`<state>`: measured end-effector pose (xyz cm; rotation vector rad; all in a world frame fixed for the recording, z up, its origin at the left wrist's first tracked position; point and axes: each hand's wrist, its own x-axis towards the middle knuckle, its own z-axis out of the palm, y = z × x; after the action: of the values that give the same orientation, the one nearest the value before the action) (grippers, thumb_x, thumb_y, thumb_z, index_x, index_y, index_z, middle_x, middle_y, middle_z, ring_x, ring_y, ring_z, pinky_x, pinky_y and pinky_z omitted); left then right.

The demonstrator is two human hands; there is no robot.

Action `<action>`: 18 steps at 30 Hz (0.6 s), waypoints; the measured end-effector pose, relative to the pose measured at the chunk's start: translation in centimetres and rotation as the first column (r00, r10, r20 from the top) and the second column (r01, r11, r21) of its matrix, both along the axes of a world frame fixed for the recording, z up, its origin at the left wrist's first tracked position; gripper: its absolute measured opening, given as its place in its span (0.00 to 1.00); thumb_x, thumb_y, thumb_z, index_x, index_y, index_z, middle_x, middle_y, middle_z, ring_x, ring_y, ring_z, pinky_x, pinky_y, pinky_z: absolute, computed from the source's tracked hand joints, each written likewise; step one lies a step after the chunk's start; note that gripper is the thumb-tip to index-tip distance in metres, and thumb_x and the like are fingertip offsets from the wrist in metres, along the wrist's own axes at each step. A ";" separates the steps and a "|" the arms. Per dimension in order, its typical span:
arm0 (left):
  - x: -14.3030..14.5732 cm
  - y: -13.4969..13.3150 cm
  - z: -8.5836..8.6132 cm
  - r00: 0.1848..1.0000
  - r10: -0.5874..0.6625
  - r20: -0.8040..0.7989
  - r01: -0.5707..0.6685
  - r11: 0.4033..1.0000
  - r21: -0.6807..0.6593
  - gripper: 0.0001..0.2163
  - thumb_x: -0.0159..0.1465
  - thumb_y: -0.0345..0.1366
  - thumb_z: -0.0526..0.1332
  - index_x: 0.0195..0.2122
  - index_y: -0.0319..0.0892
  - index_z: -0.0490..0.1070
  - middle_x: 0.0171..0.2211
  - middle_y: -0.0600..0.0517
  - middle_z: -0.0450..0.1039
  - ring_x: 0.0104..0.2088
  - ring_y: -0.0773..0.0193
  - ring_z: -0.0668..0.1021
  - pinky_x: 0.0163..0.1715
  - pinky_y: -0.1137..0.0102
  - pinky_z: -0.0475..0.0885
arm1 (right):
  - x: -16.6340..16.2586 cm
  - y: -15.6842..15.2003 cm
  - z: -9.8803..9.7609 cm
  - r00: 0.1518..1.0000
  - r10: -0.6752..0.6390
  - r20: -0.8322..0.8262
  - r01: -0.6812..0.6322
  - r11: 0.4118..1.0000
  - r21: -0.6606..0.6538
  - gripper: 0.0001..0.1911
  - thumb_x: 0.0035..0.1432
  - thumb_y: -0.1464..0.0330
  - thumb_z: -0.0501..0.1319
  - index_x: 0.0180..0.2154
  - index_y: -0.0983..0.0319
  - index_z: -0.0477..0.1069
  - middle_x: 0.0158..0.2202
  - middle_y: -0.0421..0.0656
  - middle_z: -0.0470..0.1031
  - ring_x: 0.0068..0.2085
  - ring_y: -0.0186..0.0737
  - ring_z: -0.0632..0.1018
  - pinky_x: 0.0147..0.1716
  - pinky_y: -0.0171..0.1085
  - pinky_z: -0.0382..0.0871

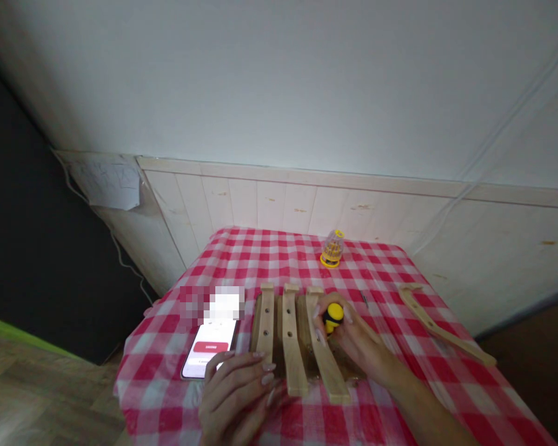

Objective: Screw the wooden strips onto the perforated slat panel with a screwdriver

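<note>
My right hand (346, 328) is closed around a screwdriver with a yellow-and-black handle (335, 313). It is held over the rightmost of three pale wooden slats (333, 378); the tool's tip is hidden. The left slat (266, 319) and middle slat (289, 322) each show two dark screw holes. All three lie side by side on a brown wooden board (279, 310). My left hand (237, 393) rests over the near end of the left slat, fingers stretched out and thumb hidden.
A phone (209, 353) with a lit screen lies at left. A clear-capped yellow bit holder (332, 249) stands at the back. A small dark metal piece (364, 299) and a curved wooden slat (439, 328) lie at right. The checked tablecloth (270, 248) meets the wall.
</note>
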<state>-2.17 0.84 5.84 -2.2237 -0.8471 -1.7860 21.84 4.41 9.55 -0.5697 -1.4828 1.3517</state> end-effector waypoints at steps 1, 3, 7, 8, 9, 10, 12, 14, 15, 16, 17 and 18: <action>0.0 0.0 -0.1 1.000 0.006 0.001 -0.006 1.000 -0.002 0.09 0.77 0.34 0.63 0.37 0.46 0.79 0.31 0.56 0.87 0.34 0.63 0.89 0.43 0.68 0.77 | 0.3 -0.1 -0.1 0.999 -0.021 0.045 0.020 0.999 0.035 0.21 0.76 0.48 0.53 0.50 0.54 0.76 0.37 0.43 0.72 0.37 0.42 0.73 0.41 0.43 0.68; 0.0 -0.1 -0.2 1.000 0.005 0.010 -0.005 1.000 -0.003 0.09 0.76 0.33 0.63 0.37 0.45 0.79 0.31 0.56 0.87 0.36 0.64 0.89 0.50 0.69 0.76 | 0.7 -0.2 0.0 0.990 -0.068 0.123 0.054 0.992 0.113 0.19 0.75 0.49 0.55 0.52 0.53 0.76 0.42 0.44 0.74 0.43 0.44 0.75 0.43 0.42 0.68; 0.0 -0.1 -0.3 1.000 0.021 -0.012 -0.021 1.000 0.013 0.10 0.76 0.33 0.63 0.36 0.45 0.79 0.30 0.56 0.87 0.39 0.65 0.88 0.62 0.70 0.69 | 0.9 -0.2 0.9 0.978 -0.114 0.174 0.073 0.971 0.229 0.17 0.75 0.50 0.57 0.52 0.51 0.76 0.44 0.45 0.76 0.47 0.44 0.77 0.43 0.40 0.68; 0.0 -0.1 -0.3 1.000 0.026 -0.017 -0.025 1.000 0.016 0.10 0.76 0.33 0.64 0.36 0.45 0.79 0.30 0.56 0.87 0.40 0.65 0.88 0.63 0.70 0.68 | 0.9 -0.2 1.1 0.977 -0.121 0.174 0.076 0.967 0.244 0.17 0.75 0.50 0.57 0.52 0.51 0.76 0.44 0.45 0.76 0.47 0.44 0.77 0.43 0.40 0.68; 0.0 -0.1 -0.2 0.999 0.027 -0.019 -0.027 1.000 0.017 0.10 0.76 0.33 0.63 0.36 0.45 0.79 0.30 0.56 0.87 0.40 0.65 0.88 0.64 0.70 0.67 | 0.8 -0.2 1.3 0.977 -0.125 0.171 0.079 0.964 0.253 0.16 0.74 0.50 0.58 0.51 0.51 0.77 0.44 0.44 0.76 0.47 0.44 0.77 0.43 0.40 0.68; 0.0 -0.1 -0.2 1.000 0.025 -0.019 -0.025 1.000 0.017 0.10 0.77 0.33 0.63 0.36 0.45 0.79 0.30 0.56 0.87 0.40 0.65 0.88 0.64 0.70 0.67 | 0.7 -0.1 1.5 0.979 -0.123 0.165 0.079 0.964 0.255 0.16 0.74 0.50 0.58 0.50 0.51 0.77 0.43 0.44 0.75 0.46 0.44 0.77 0.43 0.39 0.68; 0.0 -0.1 -0.2 1.000 0.023 -0.019 -0.022 1.000 0.019 0.11 0.77 0.32 0.62 0.36 0.45 0.79 0.30 0.56 0.87 0.40 0.65 0.88 0.63 0.69 0.68 | 0.5 -0.1 1.7 0.983 -0.112 0.147 0.073 0.966 0.248 0.14 0.74 0.51 0.59 0.48 0.51 0.77 0.41 0.43 0.74 0.44 0.43 0.76 0.42 0.38 0.68; -0.1 -0.1 -0.2 0.999 0.023 -0.023 -0.023 1.000 0.022 0.11 0.77 0.33 0.62 0.36 0.45 0.79 0.30 0.56 0.87 0.40 0.65 0.88 0.63 0.69 0.68 | 0.5 -0.1 1.8 0.987 -0.102 0.128 0.070 0.969 0.239 0.13 0.73 0.52 0.61 0.48 0.51 0.77 0.40 0.42 0.73 0.43 0.42 0.75 0.42 0.38 0.68; -0.1 -0.1 -0.2 1.000 0.022 -0.022 -0.022 1.000 0.022 0.10 0.77 0.33 0.63 0.36 0.45 0.79 0.30 0.56 0.87 0.40 0.65 0.88 0.62 0.69 0.68 | 0.5 -0.1 1.8 0.988 -0.098 0.119 0.068 0.970 0.235 0.13 0.73 0.52 0.61 0.48 0.51 0.76 0.40 0.42 0.72 0.43 0.41 0.75 0.42 0.37 0.68; -0.1 -0.1 -0.3 1.000 0.020 -0.019 -0.020 1.000 0.020 0.10 0.77 0.32 0.63 0.36 0.45 0.79 0.30 0.56 0.87 0.40 0.65 0.88 0.62 0.69 0.69 | 0.4 0.0 1.8 0.990 -0.095 0.109 0.067 0.971 0.231 0.12 0.72 0.52 0.62 0.48 0.52 0.76 0.41 0.42 0.72 0.44 0.41 0.75 0.42 0.37 0.69; -0.1 -0.1 -0.3 1.000 0.017 -0.015 -0.017 1.000 0.018 0.10 0.77 0.32 0.63 0.36 0.45 0.79 0.30 0.56 0.87 0.40 0.65 0.88 0.62 0.69 0.69 | 0.4 0.0 1.8 0.991 -0.089 0.097 0.065 0.972 0.226 0.12 0.72 0.53 0.63 0.48 0.52 0.76 0.41 0.42 0.72 0.44 0.41 0.75 0.43 0.37 0.69; -0.1 0.0 -0.4 1.000 0.014 -0.011 -0.014 1.000 0.016 0.10 0.77 0.32 0.63 0.36 0.45 0.79 0.30 0.56 0.87 0.39 0.65 0.88 0.61 0.69 0.69 | 0.4 0.0 1.7 0.994 -0.076 0.084 0.057 0.975 0.215 0.12 0.72 0.53 0.63 0.47 0.52 0.75 0.42 0.42 0.72 0.46 0.41 0.75 0.44 0.38 0.69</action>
<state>-2.28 0.79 5.46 -2.2107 -0.8415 -1.7664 22.23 4.41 11.29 -0.5444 -1.6441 1.1110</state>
